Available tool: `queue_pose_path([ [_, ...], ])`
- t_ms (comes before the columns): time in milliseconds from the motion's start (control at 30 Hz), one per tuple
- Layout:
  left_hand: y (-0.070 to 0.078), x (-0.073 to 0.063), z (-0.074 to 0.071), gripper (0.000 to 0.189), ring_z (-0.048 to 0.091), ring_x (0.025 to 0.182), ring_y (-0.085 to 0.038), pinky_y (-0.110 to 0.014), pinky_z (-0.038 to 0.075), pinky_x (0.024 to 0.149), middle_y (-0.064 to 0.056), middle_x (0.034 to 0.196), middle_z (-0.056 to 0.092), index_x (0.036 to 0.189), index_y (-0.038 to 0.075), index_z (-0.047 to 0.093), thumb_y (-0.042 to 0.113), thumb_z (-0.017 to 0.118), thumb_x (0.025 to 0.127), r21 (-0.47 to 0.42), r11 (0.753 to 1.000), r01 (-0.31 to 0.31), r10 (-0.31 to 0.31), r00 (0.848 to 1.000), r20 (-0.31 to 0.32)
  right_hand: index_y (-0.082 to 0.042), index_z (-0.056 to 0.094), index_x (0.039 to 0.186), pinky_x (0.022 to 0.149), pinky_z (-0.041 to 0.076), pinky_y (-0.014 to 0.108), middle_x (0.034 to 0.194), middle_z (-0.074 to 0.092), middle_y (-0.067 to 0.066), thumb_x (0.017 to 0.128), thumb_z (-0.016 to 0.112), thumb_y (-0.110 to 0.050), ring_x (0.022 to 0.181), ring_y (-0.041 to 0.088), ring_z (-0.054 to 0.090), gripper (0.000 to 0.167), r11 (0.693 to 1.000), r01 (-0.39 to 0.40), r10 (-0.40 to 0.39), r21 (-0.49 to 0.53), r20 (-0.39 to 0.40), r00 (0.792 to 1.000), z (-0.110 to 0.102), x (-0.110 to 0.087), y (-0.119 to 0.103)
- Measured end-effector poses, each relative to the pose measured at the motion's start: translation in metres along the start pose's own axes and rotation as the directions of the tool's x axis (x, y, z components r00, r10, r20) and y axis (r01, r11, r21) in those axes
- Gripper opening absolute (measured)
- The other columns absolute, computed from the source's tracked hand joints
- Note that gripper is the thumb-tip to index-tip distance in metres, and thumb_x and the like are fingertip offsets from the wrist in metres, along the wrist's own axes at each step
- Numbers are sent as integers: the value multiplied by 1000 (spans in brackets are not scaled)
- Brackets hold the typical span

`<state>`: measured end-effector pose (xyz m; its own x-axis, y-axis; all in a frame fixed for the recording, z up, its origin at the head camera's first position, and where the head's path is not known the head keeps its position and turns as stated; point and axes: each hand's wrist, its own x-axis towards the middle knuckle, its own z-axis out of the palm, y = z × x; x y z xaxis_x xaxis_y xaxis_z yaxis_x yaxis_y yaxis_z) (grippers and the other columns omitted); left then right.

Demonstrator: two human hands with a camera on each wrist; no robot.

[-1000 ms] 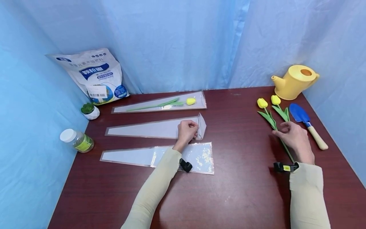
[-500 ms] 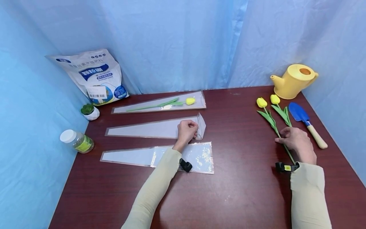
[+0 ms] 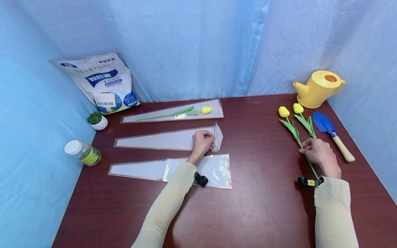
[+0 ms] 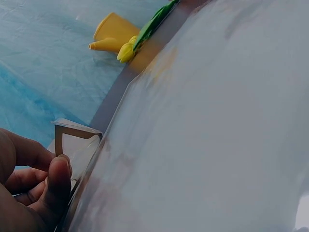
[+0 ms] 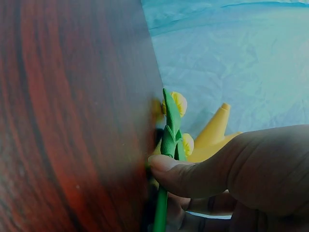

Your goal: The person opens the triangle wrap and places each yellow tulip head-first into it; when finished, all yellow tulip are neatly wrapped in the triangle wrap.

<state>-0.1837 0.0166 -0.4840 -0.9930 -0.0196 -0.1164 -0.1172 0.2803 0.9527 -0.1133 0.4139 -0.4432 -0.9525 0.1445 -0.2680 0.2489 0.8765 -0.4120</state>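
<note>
My left hand (image 3: 202,143) pinches the opening edge of the middle flower sleeve (image 3: 158,140), a long tapered bag with a clear front. That edge stands lifted, and the left wrist view has thumb and fingertips closing on its film (image 4: 79,145). Over on the right side, my right hand (image 3: 321,155) pinches the green stem of a yellow tulip (image 3: 291,129). In the right wrist view the thumb lies against the stem (image 5: 161,208), low beside the tabletop. A second tulip (image 3: 305,122) lies just right of it, its lower stem hidden by the hand.
The far sleeve (image 3: 130,119) contains a yellow tulip (image 3: 206,110); the near sleeve (image 3: 136,168) lies flat under my left forearm. A blue trowel (image 3: 324,122) and yellow watering can (image 3: 316,89) sit right. Fertilizer bag (image 3: 102,82), potted succulent (image 3: 98,121) and jar (image 3: 83,152) stand left.
My right hand has lowered onto the tulip stem, and its thumb and fingers have closed on it. My left hand keeps its pinch on the middle sleeve.
</note>
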Motion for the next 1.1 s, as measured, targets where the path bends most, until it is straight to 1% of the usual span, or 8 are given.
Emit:
queue_pose_path([
  [167, 0, 0, 0, 13, 54, 40, -5, -19, 48, 39, 1, 57, 61, 83, -2, 74, 2, 62, 85, 2, 1000, -1, 1, 1000, 1, 9, 61, 111, 56, 51, 27, 92, 72, 22, 96, 66, -21, 70, 16, 62, 34, 995, 9, -12, 103, 23, 1000, 1, 1, 3],
  [267, 0, 0, 0, 13, 54, 40, -5, -19, 48, 39, 0, 58, 62, 83, -2, 74, 2, 62, 85, 7, 1000, 1, -1, 1000, -1, 11, 57, 117, 57, 58, 27, 87, 74, 12, 97, 65, -21, 65, 7, 63, 38, 978, -10, -1, 208, 54, 999, 2, 2, 6],
  [433, 0, 0, 1, 14, 55, 40, -4, -21, 50, 40, -3, 60, 65, 83, -1, 74, 3, 62, 85, 18, 1000, 5, -5, 1000, -6, 11, 51, 126, 65, 62, 29, 86, 70, -8, 100, 61, -22, 69, 2, 63, 44, 928, -52, 10, 370, 116, 993, 4, 3, 9],
  [700, 0, 1, 1, 13, 54, 40, -4, -22, 51, 40, -4, 60, 65, 83, -1, 75, 3, 62, 85, 13, 1000, 11, -11, 1000, -8, 6, 48, 125, 72, 63, 29, 86, 66, -20, 101, 58, -23, 79, -1, 64, 39, 829, -60, -60, 555, 196, 979, 6, 6, 9],
  [833, 0, 1, 1, 13, 55, 40, -5, -22, 51, 40, -2, 59, 64, 83, -1, 75, 3, 62, 85, 8, 1000, 18, -18, 1000, -6, -4, 51, 117, 70, 63, 28, 87, 68, -20, 101, 59, -20, 79, 1, 66, 25, 760, -65, -106, 647, 222, 969, 9, 8, 10],
  [1033, 0, 0, 1, 14, 55, 41, -5, -22, 51, 40, -1, 59, 62, 83, -2, 74, 2, 61, 85, 4, 1000, 17, -17, 1000, -6, -11, 55, 103, 67, 63, 29, 87, 70, -8, 99, 60, -7, 77, 8, 69, 8, 547, -92, -194, 832, 233, 953, 13, 9, 8],
  [1067, 0, 0, 1, 14, 55, 41, -5, -22, 51, 40, -1, 59, 63, 83, -2, 74, 2, 61, 85, 6, 1000, 15, -15, 1000, -6, -11, 55, 102, 67, 63, 30, 87, 70, -6, 99, 59, -5, 77, 9, 70, 8, 515, -96, -207, 852, 233, 950, 13, 9, 8],
  [1100, 0, 0, 1, 14, 55, 41, -5, -21, 51, 40, -1, 59, 63, 83, -2, 74, 2, 61, 85, 7, 1000, 14, -13, 1000, -7, -11, 55, 102, 67, 63, 31, 87, 70, -6, 99, 58, -5, 78, 9, 70, 8, 498, -94, -222, 862, 232, 947, 14, 9, 7],
])
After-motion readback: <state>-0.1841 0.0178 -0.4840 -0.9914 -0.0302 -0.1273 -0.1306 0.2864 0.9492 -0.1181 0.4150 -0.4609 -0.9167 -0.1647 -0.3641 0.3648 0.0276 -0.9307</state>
